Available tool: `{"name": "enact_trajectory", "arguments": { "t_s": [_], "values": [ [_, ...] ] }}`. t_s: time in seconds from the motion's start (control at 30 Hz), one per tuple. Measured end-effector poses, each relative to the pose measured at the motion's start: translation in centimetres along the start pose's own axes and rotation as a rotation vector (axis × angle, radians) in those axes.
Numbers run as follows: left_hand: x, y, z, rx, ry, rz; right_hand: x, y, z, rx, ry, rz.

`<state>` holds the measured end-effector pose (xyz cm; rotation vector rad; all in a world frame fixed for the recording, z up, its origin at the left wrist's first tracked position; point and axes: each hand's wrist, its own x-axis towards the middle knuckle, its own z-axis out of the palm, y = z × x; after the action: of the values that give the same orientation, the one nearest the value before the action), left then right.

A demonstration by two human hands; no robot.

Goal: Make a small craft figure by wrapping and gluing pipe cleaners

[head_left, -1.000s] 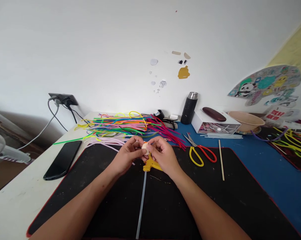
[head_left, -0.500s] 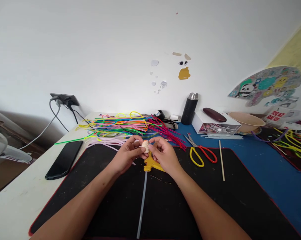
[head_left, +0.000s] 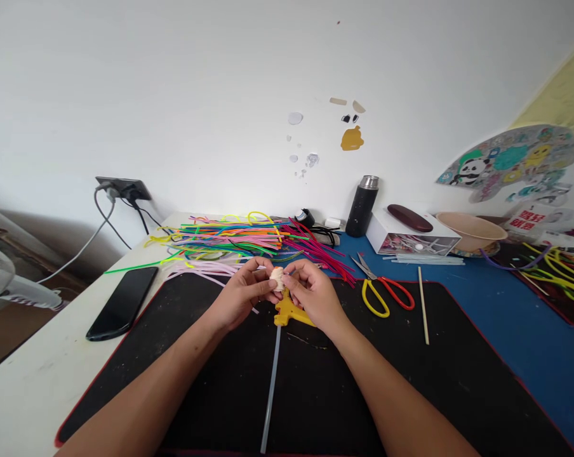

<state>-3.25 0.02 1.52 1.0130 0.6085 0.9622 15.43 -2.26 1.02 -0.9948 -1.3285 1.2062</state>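
Open black mat [head_left: 173,355] spreads near and beside the hands. Pipe cleaners [head_left: 239,238] crowd its far edge, scissors [head_left: 385,293] lie to the right, and a glue gun [head_left: 289,312] sits just beneath. Left hand [head_left: 242,295] and right hand [head_left: 315,295] together pinch a cream lump [head_left: 277,278] over the mat's far middle. The lump is too small to tell its long axis.

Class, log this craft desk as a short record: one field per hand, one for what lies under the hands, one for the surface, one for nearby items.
Left: the left hand pinches a small cream piece.
Right: the right hand pinches the same piece from the other side.
Under hands: yellow glue gun, with a clear glue stick trailing toward the person.
Surface: black mat.
Nearby: pipe cleaners behind; scissors and wooden stick on the right; phone on the left.
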Motion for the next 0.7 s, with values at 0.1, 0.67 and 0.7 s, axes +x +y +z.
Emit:
{"name": "enact_trajectory", "arguments": {
  "t_s": [0.1,0.67,0.7],
  "values": [
    [0.02,0.05,-0.05,-0.001,-0.008,-0.003,-0.03,-0.01,0.1,0.005,-0.013,0.005],
    [-0.05,0.11,-0.02,-0.009,-0.005,0.012,-0.2,-0.45,0.28,-0.003,-0.006,0.005],
    [-0.06,0.13,-0.04,-0.008,-0.006,0.01,-0.22,-0.49,0.31,0.002,-0.01,0.005]
  ]
}}
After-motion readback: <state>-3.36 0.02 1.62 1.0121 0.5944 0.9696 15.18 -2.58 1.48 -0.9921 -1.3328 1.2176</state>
